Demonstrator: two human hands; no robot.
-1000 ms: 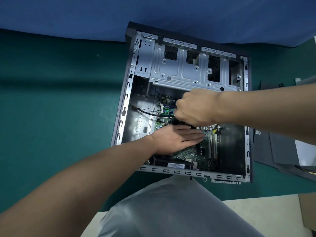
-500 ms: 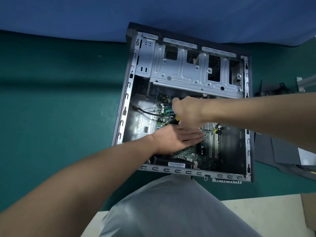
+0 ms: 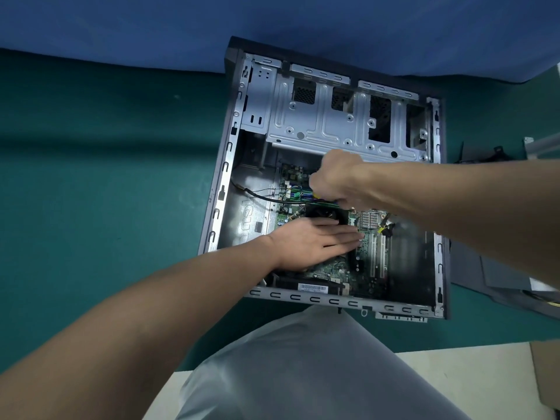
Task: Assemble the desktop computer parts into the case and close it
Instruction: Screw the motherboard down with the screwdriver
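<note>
1. Two hands worked inside the open case [image 3: 225, 165], which lay on its side in the upper middle of the frame with its side cover off.
2. The left hand [image 3: 312, 241] lay flat, fingers straight and together, pressing on the near edge of the black cooler fan [image 3: 325, 213] and the motherboard [image 3: 342, 275]. By its pose it was probably steadying the part so that it would not shift.
3. The right hand [image 3: 336, 180] was curled into a fist just above the fan, gripping a small tool [image 3: 316, 195]. Only a yellow-and-black bit of the tool showed; it was likely a screwdriver set on a fixing at the fan's far edge, but its tip was hidden.
4. The motherboard sat on the case floor, below the silver drive cage [image 3: 327, 125] that filled the case's upper part. A black cable [image 3: 260, 197] ran from the left wall toward the board.
5. The case was not yet closed, so much of the task seemed to remain.
6. The case rested on a green mat [image 3: 106, 177], with a blue cloth [image 3: 151, 25] hanging across the top of the frame.
7. Grey panels [image 3: 491, 274] lay at the right edge, perhaps the cover. Pale floor [image 3: 454, 374] showed at lower right, beside the person's grey garment [image 3: 303, 374].
</note>
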